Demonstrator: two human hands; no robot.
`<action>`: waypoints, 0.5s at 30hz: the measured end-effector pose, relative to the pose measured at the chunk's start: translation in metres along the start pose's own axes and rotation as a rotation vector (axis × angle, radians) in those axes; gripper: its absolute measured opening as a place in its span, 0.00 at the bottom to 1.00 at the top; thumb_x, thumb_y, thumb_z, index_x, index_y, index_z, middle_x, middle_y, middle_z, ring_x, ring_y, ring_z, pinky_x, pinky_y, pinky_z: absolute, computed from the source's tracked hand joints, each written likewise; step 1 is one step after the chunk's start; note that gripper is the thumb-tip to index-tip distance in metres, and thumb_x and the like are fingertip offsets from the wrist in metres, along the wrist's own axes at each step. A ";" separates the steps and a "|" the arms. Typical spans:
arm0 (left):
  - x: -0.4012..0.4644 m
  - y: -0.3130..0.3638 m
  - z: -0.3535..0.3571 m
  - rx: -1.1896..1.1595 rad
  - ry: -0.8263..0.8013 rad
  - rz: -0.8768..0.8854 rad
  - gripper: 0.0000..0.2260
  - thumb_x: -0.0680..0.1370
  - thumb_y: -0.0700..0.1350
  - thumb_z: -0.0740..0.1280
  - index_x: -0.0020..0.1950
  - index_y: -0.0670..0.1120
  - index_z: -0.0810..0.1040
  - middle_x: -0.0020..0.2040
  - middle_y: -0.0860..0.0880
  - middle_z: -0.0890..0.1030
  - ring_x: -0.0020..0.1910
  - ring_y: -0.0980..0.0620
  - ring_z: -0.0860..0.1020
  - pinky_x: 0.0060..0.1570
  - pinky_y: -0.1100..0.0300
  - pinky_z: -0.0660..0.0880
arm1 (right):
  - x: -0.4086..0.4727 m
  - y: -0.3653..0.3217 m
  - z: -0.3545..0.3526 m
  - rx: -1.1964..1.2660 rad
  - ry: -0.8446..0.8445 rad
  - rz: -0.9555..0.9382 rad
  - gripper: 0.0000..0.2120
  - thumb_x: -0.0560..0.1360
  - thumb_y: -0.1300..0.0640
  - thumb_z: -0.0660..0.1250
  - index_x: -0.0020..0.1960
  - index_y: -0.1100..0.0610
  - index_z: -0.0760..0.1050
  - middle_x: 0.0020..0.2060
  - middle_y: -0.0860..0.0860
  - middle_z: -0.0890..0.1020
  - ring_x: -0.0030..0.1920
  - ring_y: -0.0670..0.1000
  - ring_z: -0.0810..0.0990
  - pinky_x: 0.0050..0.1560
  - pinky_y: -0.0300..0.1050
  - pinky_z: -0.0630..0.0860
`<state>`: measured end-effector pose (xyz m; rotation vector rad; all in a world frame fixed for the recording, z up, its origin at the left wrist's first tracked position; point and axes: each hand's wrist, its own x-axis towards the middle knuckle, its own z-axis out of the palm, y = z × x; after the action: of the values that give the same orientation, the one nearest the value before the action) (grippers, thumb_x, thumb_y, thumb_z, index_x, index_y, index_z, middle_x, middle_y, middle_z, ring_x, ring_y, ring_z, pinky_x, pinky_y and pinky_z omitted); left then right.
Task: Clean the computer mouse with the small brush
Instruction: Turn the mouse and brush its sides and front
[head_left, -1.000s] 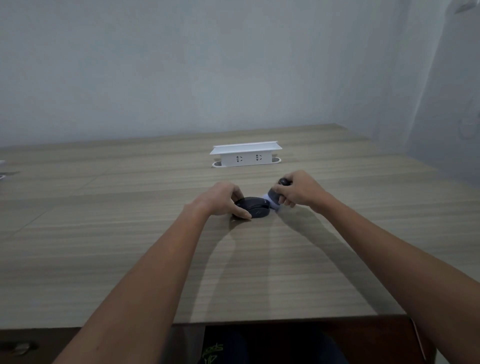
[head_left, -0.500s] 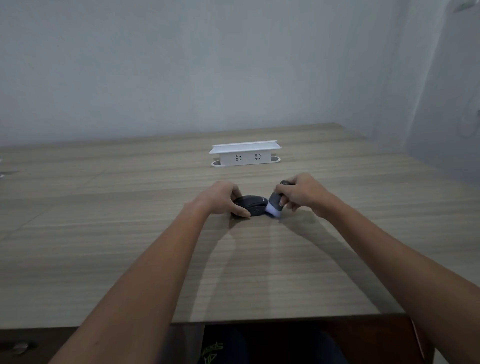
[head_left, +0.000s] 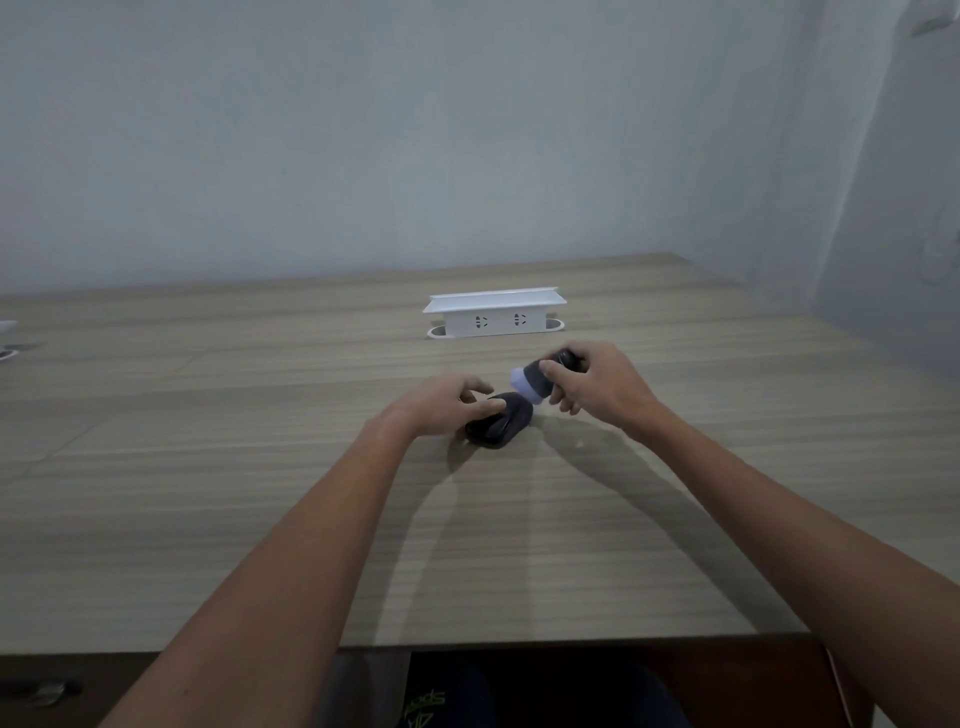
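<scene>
A dark computer mouse (head_left: 503, 426) lies on the wooden table (head_left: 260, 467) in the middle of the head view. My left hand (head_left: 441, 408) rests on its left side and holds it down, fingers over the top. My right hand (head_left: 597, 387) grips a small brush (head_left: 535, 383) with a dark body and a pale bristle end. The bristle end points left and down, just above the far right end of the mouse. Part of the brush is hidden inside my fingers.
A white power socket box (head_left: 493, 313) stands on the table behind the hands. The table's front edge (head_left: 571, 642) runs near the bottom, with my legs below it. A grey wall closes the back and the right side.
The mouse has turned so it now lies at an angle. My right hand has lifted the brush up and to the far right end of the mouse.
</scene>
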<state>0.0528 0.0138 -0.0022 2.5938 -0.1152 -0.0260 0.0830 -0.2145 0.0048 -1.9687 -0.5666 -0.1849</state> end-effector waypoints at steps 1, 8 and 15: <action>0.000 -0.001 0.002 -0.018 -0.009 0.026 0.21 0.79 0.57 0.66 0.70 0.51 0.75 0.59 0.48 0.83 0.57 0.49 0.80 0.57 0.57 0.74 | -0.002 0.002 0.000 0.022 -0.054 -0.001 0.07 0.78 0.59 0.67 0.50 0.60 0.82 0.30 0.54 0.84 0.27 0.50 0.80 0.31 0.44 0.78; 0.003 -0.005 0.011 -0.063 -0.006 0.068 0.19 0.80 0.52 0.67 0.71 0.50 0.76 0.57 0.51 0.83 0.55 0.51 0.81 0.54 0.59 0.74 | -0.001 0.020 -0.009 -0.101 0.049 0.044 0.07 0.79 0.60 0.66 0.53 0.60 0.82 0.32 0.56 0.85 0.29 0.50 0.82 0.31 0.40 0.79; 0.008 -0.015 0.011 -0.064 -0.003 0.080 0.22 0.77 0.57 0.65 0.70 0.53 0.76 0.60 0.53 0.83 0.57 0.52 0.81 0.62 0.53 0.75 | -0.002 0.020 -0.011 -0.251 -0.146 -0.038 0.07 0.79 0.59 0.66 0.53 0.60 0.81 0.32 0.53 0.84 0.30 0.50 0.82 0.39 0.51 0.84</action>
<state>0.0615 0.0199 -0.0196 2.5235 -0.2156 -0.0050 0.0920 -0.2321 -0.0065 -2.2285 -0.7041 -0.1424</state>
